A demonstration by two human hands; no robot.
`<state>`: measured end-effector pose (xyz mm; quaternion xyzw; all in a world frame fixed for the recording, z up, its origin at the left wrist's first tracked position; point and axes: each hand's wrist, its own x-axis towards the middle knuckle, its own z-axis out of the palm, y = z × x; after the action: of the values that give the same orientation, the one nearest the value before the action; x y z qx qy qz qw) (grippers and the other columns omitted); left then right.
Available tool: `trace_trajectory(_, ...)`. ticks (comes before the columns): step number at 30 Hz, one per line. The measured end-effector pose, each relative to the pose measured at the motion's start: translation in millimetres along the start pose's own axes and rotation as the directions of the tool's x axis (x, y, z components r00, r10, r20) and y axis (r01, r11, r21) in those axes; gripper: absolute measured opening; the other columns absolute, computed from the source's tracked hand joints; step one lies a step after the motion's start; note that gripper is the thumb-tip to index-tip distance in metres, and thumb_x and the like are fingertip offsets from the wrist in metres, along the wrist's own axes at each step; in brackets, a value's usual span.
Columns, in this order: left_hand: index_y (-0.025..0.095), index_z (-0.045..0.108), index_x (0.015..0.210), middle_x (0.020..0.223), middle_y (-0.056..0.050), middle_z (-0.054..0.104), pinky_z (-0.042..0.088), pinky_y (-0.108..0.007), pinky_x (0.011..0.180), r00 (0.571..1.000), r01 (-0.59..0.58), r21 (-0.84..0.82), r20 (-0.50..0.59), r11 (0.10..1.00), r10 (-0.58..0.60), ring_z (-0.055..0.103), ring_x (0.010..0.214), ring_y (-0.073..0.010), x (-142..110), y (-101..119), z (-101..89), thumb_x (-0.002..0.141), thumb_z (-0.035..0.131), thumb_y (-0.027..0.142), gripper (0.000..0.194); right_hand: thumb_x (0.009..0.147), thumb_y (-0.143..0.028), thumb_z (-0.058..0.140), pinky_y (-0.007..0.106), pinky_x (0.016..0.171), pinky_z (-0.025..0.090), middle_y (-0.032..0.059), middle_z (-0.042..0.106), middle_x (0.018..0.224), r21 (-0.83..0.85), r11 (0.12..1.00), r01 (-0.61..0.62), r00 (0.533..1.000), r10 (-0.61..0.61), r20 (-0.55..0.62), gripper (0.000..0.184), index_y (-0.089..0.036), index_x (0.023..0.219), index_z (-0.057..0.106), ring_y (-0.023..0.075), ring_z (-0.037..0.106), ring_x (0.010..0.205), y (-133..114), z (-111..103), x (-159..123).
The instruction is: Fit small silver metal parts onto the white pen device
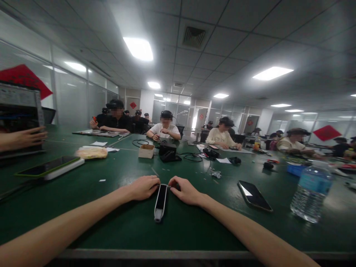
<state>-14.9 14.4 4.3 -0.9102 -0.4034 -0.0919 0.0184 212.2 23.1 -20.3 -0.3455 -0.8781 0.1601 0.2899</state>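
Slim black-and-white handheld device (pixel 160 202) lies on a long green workbench (pixel 111 226), near the person's edge, its length running toward them; left hand (pixel 143 187) and right hand (pixel 185 191) grasp its far end from either side, fingertips against it, though how firmly cannot be told; seated co-workers (pixel 165 126) work further along the bench; a plastic water bottle (pixel 311 194) stands to the right; a black smartphone (pixel 254 195) lies right of the right hand; another person's hand (pixel 27 138) reaches in at far left; a small cardboard box (pixel 146 151) sits ahead; a little heap of metal parts (pixel 215 173) lies beyond the right hand.
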Motion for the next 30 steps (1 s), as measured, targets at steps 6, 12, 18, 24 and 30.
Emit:
trace_trajectory(6, 0.018, 0.06, 0.099, 0.097, -0.006, 0.063, 0.048, -0.029, 0.075, 1.0, -0.009, 0.0, -0.004, 1.0, 0.009, 0.06, 0.085, -0.0194, 0.3, -2.0, 2.4, 0.092, 0.039, 0.021, 0.022, 0.085, -0.019, 0.055, 0.029, 0.076, 0.05, 0.0039, 0.064, 0.094, -0.011, 1.0, 0.01, 1.0, -0.01, 0.002, 0.013, -0.017, 0.098, 0.059, 0.0153, 0.06, 0.083, 2.3, 0.4, 0.3)
trace_trajectory(12, 0.019, 0.059, 0.098, 0.097, -0.006, 0.063, 0.047, -0.029, 0.074, 1.0, -0.004, 0.008, -0.008, 1.0, 0.004, 0.06, 0.085, -0.019, 0.5, -2.3, 2.0, 0.091, 0.04, 0.021, 0.021, 0.085, -0.02, 0.056, 0.03, 0.078, 0.05, 0.0052, 0.064, 0.094, -0.082, 0.996, 0.029, 1.0, -0.029, 0.008, 0.014, -0.017, 0.099, 0.059, 0.0159, 0.059, 0.084, -1.3, -0.9, 0.4)
trace_trajectory(18, 0.018, 0.059, 0.096, 0.097, -0.007, 0.063, 0.047, -0.029, 0.072, 1.0, 0.005, 0.022, 0.004, 1.0, -0.005, 0.06, 0.083, -0.0192, 0.0, 1.2, -1.9, 0.09, 0.039, 0.02, 0.02, 0.083, -0.027, 0.06, 0.032, 0.075, 0.049, 0.0066, 0.063, 0.092, -0.188, 0.982, -0.005, 0.998, -0.005, -0.057, 0.016, -0.016, 0.094, 0.059, 0.0183, 0.057, 0.082, -2.8, -0.3, 0.4)
trace_trajectory(24, 0.019, 0.059, 0.097, 0.097, -0.006, 0.063, 0.048, -0.029, 0.073, 1.0, 0.02, 0.011, 0.005, 1.0, -0.02, 0.06, 0.085, -0.019, -1.4, 2.7, -3.6, 0.091, 0.04, 0.02, 0.019, 0.084, -0.03, 0.059, 0.032, 0.075, 0.046, 0.0066, 0.062, 0.088, -0.253, 0.968, 0.006, 0.998, -0.02, -0.056, 0.014, -0.016, 0.088, 0.061, 0.0187, 0.056, 0.083, -2.1, 0.0, 1.0)
trace_trajectory(30, 0.018, 0.059, 0.095, 0.095, -0.007, 0.063, 0.047, -0.03, 0.074, 1.0, 0.003, 0.043, -0.006, 0.999, -0.003, 0.061, 0.084, -0.0198, 0.6, 0.0, 1.2, 0.091, 0.039, 0.021, 0.02, 0.087, -0.026, 0.057, 0.031, 0.079, 0.045, 0.0068, 0.064, 0.09, -0.253, 0.966, 0.058, 0.997, -0.069, -0.035, 0.013, -0.016, 0.09, 0.063, 0.0182, 0.056, 0.086, -1.1, 0.7, 2.4)
